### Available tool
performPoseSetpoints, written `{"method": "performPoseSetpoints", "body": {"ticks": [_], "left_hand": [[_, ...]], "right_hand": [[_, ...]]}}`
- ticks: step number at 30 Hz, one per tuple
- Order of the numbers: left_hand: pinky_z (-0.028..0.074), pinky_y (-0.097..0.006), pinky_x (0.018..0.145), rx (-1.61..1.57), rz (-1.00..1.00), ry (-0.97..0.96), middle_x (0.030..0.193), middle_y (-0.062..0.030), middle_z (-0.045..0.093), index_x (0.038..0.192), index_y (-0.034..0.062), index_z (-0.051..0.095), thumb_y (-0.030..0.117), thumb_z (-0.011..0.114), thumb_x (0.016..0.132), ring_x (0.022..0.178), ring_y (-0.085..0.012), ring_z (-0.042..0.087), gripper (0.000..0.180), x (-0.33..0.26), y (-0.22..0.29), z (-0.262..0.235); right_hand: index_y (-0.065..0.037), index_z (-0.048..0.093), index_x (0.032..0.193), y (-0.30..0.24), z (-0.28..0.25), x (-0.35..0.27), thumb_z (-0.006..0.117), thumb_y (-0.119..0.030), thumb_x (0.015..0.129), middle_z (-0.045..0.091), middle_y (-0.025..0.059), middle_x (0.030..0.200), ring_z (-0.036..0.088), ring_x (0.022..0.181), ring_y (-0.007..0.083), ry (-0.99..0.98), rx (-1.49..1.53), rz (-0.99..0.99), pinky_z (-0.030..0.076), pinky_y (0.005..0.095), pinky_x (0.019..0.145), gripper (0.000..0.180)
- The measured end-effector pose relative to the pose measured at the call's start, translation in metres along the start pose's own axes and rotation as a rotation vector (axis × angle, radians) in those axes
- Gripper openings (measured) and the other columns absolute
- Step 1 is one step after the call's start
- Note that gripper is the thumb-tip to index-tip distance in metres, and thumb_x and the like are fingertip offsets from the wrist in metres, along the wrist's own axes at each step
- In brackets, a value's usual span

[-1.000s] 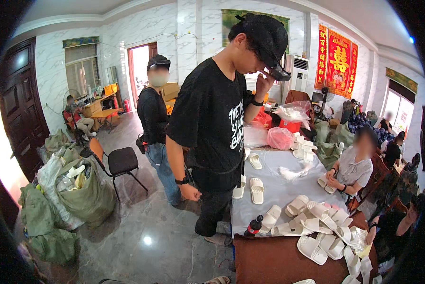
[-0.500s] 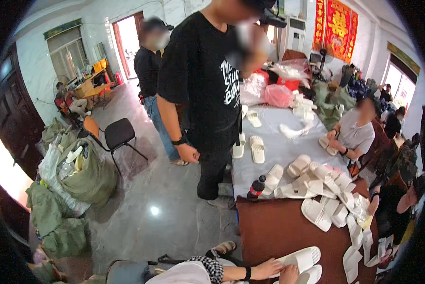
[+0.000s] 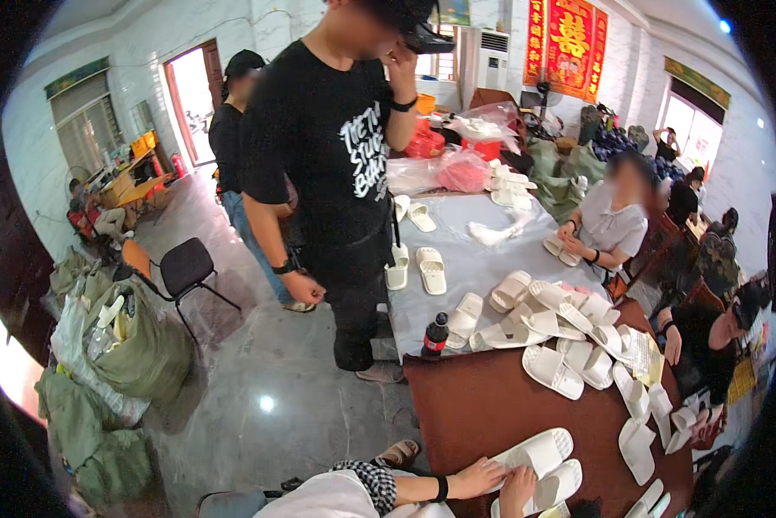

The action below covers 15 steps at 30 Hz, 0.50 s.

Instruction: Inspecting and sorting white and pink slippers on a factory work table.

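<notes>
At the lower edge, two white slide slippers lie side by side on the brown-covered table. My left hand (image 3: 481, 476), with a black band at the wrist, grips the heel end of the farther slipper (image 3: 535, 451). Close beside it, my right hand (image 3: 517, 490) has its bent fingers against that same slipper's near side. The nearer slipper (image 3: 560, 483) sits next to my right hand, partly covered by it. Exactly how my right fingertips grip is hard to see.
A heap of white slippers (image 3: 560, 319) spreads ahead on the table, with a dark bottle (image 3: 435, 335) to its left. A person in black (image 3: 319, 155) stands at the table's left side; another in white (image 3: 612, 220) sits across, handling slippers. Stuffed sacks (image 3: 142, 354) stand far left.
My view has turned a little, so the room sits farther left in the picture. Both hands stay at the same slipper, with only slight finger movement. The standing person's raised hand shows beside the head.
</notes>
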<state>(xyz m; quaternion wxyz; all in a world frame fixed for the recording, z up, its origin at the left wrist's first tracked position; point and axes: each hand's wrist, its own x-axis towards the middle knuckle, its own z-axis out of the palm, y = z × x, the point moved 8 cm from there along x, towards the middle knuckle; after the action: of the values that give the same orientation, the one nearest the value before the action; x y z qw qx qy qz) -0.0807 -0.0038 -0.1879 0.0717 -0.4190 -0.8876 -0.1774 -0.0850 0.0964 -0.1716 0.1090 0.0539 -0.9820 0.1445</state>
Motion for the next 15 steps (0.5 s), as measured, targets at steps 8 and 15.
{"method": "performPoseSetpoints", "body": {"ticks": [8, 15], "left_hand": [[0.037, -0.044, 0.097, 0.008, 0.079, -0.238, 0.136, -0.0109, 0.047, 0.143, 0.0051, 0.040, 0.037, 0.063, 0.084, 0.125, -0.0255, 0.044, 0.071, -0.014, 0.005, -0.009], [0.043, -0.046, 0.079, -0.078, -0.007, -0.249, 0.103, -0.0073, 0.061, 0.110, 0.0093, 0.061, 0.033, 0.075, 0.071, 0.102, -0.0257, 0.058, 0.048, 0.008, -0.001, -0.031]], "right_hand": [[-0.001, 0.058, 0.092, -0.020, -0.063, -0.008, 0.058, -0.003, 0.083, 0.057, 0.0170, 0.089, 0.055, 0.090, 0.0381, 0.044, 0.246, 0.114, 0.045, 0.0464, 0.079, 0.008], [0.002, 0.058, 0.096, 0.033, -0.100, -0.064, 0.056, 0.000, 0.087, 0.058, 0.0205, 0.096, 0.056, 0.092, 0.0406, 0.126, 0.357, 0.446, 0.046, 0.0446, 0.079, 0.009]]}}
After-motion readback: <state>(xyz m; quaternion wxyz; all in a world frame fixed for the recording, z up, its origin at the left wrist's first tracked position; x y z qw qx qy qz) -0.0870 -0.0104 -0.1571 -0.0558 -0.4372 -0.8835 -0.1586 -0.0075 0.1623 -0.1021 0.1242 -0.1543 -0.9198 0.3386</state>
